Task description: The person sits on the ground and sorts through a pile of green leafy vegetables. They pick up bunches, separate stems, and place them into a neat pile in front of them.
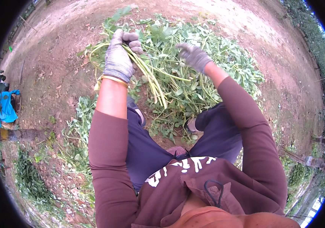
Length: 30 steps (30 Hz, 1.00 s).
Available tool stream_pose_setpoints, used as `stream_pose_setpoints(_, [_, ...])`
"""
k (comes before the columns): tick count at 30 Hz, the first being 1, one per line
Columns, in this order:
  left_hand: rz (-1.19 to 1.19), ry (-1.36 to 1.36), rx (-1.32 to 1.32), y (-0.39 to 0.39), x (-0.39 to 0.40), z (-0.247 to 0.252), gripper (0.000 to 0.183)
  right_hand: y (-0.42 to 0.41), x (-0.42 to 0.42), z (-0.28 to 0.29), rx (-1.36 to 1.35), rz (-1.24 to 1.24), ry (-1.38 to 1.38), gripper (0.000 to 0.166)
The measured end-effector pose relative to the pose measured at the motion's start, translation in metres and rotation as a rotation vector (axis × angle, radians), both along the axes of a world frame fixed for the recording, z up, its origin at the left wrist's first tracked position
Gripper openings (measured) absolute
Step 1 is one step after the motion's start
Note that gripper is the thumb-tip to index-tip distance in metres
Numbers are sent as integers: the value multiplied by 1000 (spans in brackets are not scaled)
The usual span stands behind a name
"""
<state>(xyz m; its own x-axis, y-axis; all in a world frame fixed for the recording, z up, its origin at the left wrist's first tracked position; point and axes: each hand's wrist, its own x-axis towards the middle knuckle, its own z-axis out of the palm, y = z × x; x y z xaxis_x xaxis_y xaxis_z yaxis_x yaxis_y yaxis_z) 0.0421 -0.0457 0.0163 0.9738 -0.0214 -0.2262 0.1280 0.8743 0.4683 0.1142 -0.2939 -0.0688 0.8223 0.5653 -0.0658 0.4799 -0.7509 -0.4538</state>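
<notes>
My left hand (pixel 121 55), in a grey knitted glove, grips a bunch of long green plant stems (pixel 151 81). Their cut ends point down towards me, and leaves stick out above the fist. My right hand (pixel 193 57), gloved the same way and slightly blurred, is raised over a large heap of leafy green plants (pixel 208 82). Its fingers look apart, with nothing seen between them. A gap separates it from the held stems. The heap lies on the ground in front of me and reaches between my feet.
Bare brown soil (pixel 57 62) surrounds the heap. More cut greenery (pixel 80 136) lies beside my left leg. At the far left, a blue cloth (pixel 6 107) hangs near a wooden beam (pixel 23 134). Dark green foliage (pixel 307 25) borders the ground at the right.
</notes>
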Motion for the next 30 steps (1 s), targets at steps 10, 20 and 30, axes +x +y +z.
stream_pose_setpoints(10, [-118,-52,163,-22,0,-22,36,-26,-20,71,942,-218,245,31])
stream_pose_setpoints(20, [-193,-170,257,-60,0,-35,40,12,-54,38,721,46,672,27])
stream_pose_setpoints(30, [-178,-131,391,-69,0,-30,36,-21,-62,86,802,-57,891,53])
